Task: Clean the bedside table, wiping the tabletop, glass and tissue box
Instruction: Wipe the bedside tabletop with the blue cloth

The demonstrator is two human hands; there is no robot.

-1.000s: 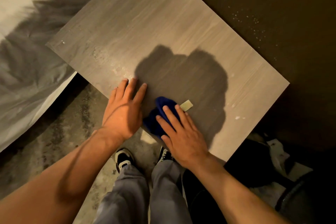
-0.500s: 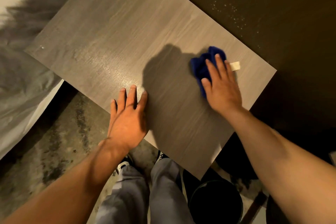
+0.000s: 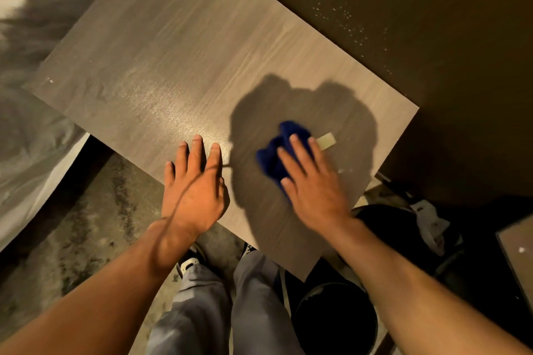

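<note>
The grey wood-grain tabletop [image 3: 178, 46] of the bedside table fills the middle of the view, tilted as a diamond. My right hand [image 3: 313, 184] presses a bunched dark blue cloth [image 3: 277, 153] flat on the tabletop near its right part; a pale tag [image 3: 326, 141] sticks out of the cloth. My left hand [image 3: 193, 190] lies flat with fingers spread on the table's near edge, holding nothing. A damp sheen shows on the wood left of my hands. No glass or tissue box is in view.
A bed with grey and white bedding [image 3: 26, 135] lies to the left. A dark wall [image 3: 418, 23] with pale specks runs behind the table. A black bucket [image 3: 334, 317] stands on the floor by my legs, with dark clutter [image 3: 427, 228] to the right.
My right hand swept the blue cloth from the near edge out to the far right of the tabletop, then back toward me. My left hand stayed planted on the near edge.
</note>
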